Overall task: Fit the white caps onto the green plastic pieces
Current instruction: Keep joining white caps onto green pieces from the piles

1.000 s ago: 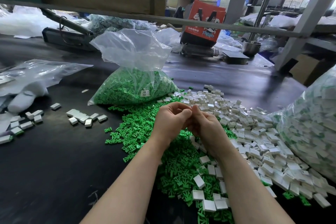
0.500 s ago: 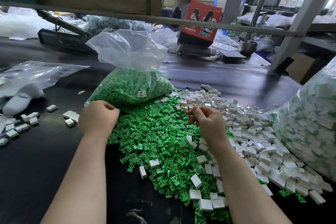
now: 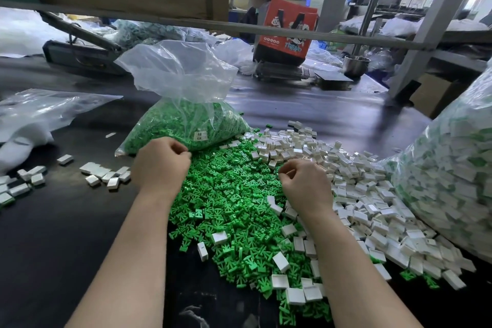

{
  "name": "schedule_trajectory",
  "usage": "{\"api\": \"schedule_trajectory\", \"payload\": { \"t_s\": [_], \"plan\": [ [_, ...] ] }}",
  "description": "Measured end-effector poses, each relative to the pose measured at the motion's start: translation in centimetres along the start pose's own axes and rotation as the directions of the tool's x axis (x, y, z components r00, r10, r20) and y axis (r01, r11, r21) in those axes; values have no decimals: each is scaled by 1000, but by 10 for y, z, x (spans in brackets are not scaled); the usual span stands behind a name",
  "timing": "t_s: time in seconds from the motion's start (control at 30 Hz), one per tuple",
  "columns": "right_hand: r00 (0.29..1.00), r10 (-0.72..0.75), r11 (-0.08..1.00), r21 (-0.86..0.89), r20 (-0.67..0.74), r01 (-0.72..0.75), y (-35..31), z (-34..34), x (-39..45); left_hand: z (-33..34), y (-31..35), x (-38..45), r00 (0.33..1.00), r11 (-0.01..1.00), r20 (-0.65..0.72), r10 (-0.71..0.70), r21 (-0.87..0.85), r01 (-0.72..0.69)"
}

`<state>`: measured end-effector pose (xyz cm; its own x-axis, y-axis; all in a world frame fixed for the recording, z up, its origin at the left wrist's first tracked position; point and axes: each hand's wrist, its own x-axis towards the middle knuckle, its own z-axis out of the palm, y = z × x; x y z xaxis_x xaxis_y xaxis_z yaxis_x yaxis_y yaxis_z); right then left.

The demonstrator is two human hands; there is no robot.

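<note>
My left hand point(image 3: 159, 161) and right hand point(image 3: 302, 184) hover curled, apart, over the loose green plastic pieces point(image 3: 234, 194), white caps point(image 3: 354, 181) heaped just right; whether either pinches anything I cannot tell.

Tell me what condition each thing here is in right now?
Left hand: fingers curled; contents hidden.
Right hand: fingers curled; contents hidden.
Loose green plastic pieces: heaped, uncapped.
Loose white rectangular caps: piled, unfitted.
Clear plastic bag of green pieces: mouth open, upright.
Small row of capped white pieces: lying flat.
</note>
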<state>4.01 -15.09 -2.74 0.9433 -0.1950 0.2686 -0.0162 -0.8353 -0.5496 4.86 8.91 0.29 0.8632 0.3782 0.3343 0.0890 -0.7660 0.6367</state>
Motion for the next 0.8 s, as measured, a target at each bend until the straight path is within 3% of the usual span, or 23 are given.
{"api": "schedule_trajectory", "payload": {
  "t_s": [0.17,0.33,0.5,0.6,0.8],
  "plan": [
    [992,-96,977,-183,84,110,-4,2,-1,25,38,-17,964,975,206,166,-180,-129],
    [988,-93,947,-294,126,126,-5,4,0,43,51,-30,916,962,326,234,-212,-170],
    [999,-24,928,-371,-24,13,-1,3,0,46,52,-32,900,963,365,237,-214,-167],
    [999,50,897,-440,6,-42,2,3,1,49,51,-34,896,963,376,236,-210,-166],
    [999,32,894,-446,-19,-37,4,5,2,53,51,-36,888,962,392,241,-215,-167]
  ]
}}
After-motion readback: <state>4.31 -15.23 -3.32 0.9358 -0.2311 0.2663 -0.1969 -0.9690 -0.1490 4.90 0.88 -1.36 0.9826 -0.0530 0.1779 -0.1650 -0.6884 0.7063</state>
